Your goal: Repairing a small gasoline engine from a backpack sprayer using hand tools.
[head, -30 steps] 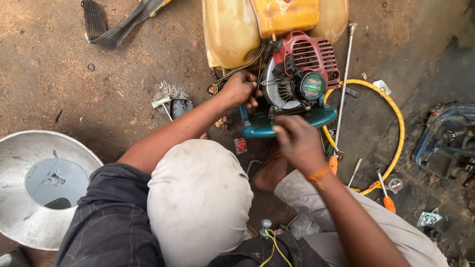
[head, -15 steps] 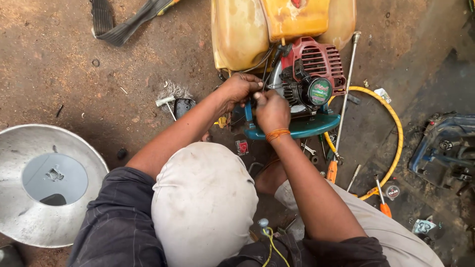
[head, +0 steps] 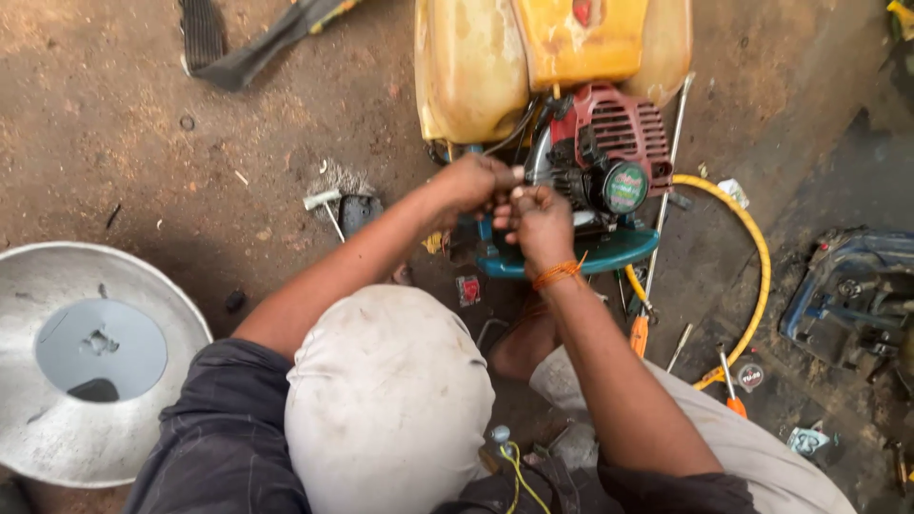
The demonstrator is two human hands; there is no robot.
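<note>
A small red and black engine point(head: 600, 167) sits on a teal base point(head: 609, 255) under a yellow tank point(head: 533, 57) on the dirt floor. My left hand point(head: 473, 186) and my right hand point(head: 540, 222) meet at the engine's left side. The fingers of both are pinched together on something small there, and the hands hide the part itself. An orange thread circles my right wrist. My bent knee in pale cloth point(head: 390, 400) fills the near middle.
A wide metal basin point(head: 57, 286) lies at the left. A yellow hose point(head: 757, 276) loops to the right of the engine, beside a thin metal rod point(head: 669, 171) and orange-handled screwdrivers point(head: 638, 335). A wire brush point(head: 333, 190), a black strap point(head: 248, 52) and a blue machine part point(head: 847, 286) lie around.
My right hand rose from below the teal base to the engine's left side and met my left hand. The view shifted slightly, so the basin sits further left.
</note>
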